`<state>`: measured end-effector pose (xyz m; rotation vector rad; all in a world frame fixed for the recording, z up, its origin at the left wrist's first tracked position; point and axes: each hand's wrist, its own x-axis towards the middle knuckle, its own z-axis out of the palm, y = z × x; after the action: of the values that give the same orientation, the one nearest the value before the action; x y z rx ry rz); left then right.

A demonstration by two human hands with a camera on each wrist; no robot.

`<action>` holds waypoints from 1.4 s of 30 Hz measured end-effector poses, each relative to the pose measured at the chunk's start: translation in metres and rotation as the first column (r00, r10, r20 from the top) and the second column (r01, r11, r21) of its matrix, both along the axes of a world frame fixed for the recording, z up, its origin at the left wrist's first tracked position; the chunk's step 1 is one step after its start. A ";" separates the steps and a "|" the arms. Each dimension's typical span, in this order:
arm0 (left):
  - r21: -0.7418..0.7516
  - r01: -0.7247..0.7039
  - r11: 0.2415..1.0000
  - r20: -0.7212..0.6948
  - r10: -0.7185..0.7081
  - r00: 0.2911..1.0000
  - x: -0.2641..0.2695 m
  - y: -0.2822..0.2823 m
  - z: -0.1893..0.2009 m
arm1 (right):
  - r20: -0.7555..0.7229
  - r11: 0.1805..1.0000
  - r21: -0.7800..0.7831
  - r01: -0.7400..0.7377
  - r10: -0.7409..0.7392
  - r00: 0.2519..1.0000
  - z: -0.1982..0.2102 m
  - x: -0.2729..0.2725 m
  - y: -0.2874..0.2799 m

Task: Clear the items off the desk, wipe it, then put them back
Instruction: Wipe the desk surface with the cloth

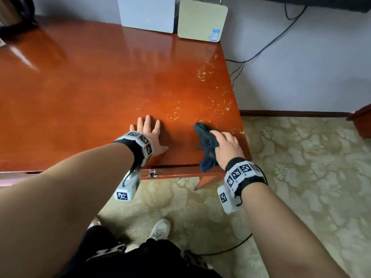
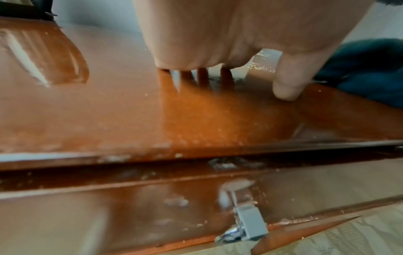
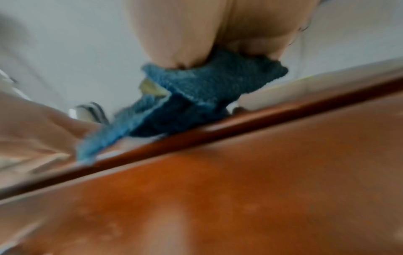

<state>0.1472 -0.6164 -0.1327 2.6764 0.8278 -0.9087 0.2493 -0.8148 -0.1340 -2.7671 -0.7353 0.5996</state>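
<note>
The glossy red-brown desk [image 1: 90, 87] fills the head view, with glittering wet specks toward its right end. My left hand [image 1: 149, 134] lies flat on the top near the front edge, fingers straight and spread; its thumb [image 2: 287, 81] presses the wood. To its right, my right hand [image 1: 227, 146] holds a dark blue cloth [image 1: 206, 145] against the desk near the front right corner. The cloth [image 3: 196, 96] bunches under the palm and one end hangs over the front edge. The right fingers are hidden beneath the hand.
Two flat boards, a grey one [image 1: 146, 13] and a cream one [image 1: 202, 20], lean against the wall at the desk's back right. A black cable [image 1: 267, 47] trails down the wall. A drawer with a metal lock [image 2: 248, 224] sits under the front edge. Patterned carpet [image 1: 301, 167] lies right.
</note>
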 end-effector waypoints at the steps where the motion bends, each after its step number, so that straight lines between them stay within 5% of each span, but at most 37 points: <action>1: 0.001 0.006 1.000 -0.009 -0.006 1.000 0.001 0.001 0.000 | 0.037 0.996 -0.032 0.082 -0.081 0.996 -0.002 0.007 -0.015; 6: 0.019 0.024 1.000 -0.011 -0.024 1.000 -0.001 0.001 -0.004 | 0.041 0.914 -0.036 0.405 -0.403 0.914 0.003 0.043 -0.053; 12: 0.018 0.026 0.999 -0.024 -0.026 0.999 0.000 0.001 -0.006 | -0.016 0.858 0.039 0.513 -0.512 0.859 0.008 0.045 -0.038; 15: 0.012 -0.003 1.000 -0.039 0.003 0.999 0.004 -0.001 -0.002 | -0.043 0.919 0.006 0.394 -0.393 0.918 0.002 0.029 -0.019; 18: -0.025 -0.046 0.999 -0.049 0.045 0.998 0.011 -0.004 0.004 | 0.144 0.967 -0.082 0.243 -0.230 0.963 -0.002 0.022 -0.012; 22: -0.030 -0.049 0.998 -0.044 0.048 0.998 0.019 -0.005 0.003 | 0.140 0.994 0.067 0.090 -0.098 0.985 0.013 0.019 0.008; 24: -0.017 -0.034 0.999 -0.051 0.033 0.998 0.021 -0.004 0.000 | 0.090 0.984 0.145 -0.100 0.088 0.992 0.017 0.009 0.025; 27: -0.008 -0.009 1.000 -0.051 0.009 0.999 0.022 -0.001 -0.003 | 0.061 0.936 0.034 -0.350 0.348 0.936 0.003 -0.001 0.033; 31: 0.004 -0.003 1.000 -0.063 0.003 0.998 0.024 -0.001 -0.006 | 0.119 0.999 0.029 -0.020 0.016 0.993 -0.007 0.036 -0.003; 36: 0.012 -0.003 1.000 -0.081 0.004 0.997 0.025 0.001 -0.009 | 0.119 0.881 0.069 0.468 -0.473 0.873 0.001 0.081 -0.042; 39: 0.009 -0.001 1.000 -0.098 0.001 0.995 0.028 0.002 -0.008 | 0.164 0.893 0.155 0.422 -0.444 0.881 0.012 0.075 -0.024; 42: 0.003 -0.002 1.000 -0.102 0.003 0.995 0.028 0.002 -0.008 | 0.121 0.983 0.145 0.109 -0.127 0.985 0.016 0.042 0.009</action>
<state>0.1754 -0.6146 -0.1409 2.6502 0.8540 -1.0515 0.2911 -0.8060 -0.1179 -2.7164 -0.6081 0.3352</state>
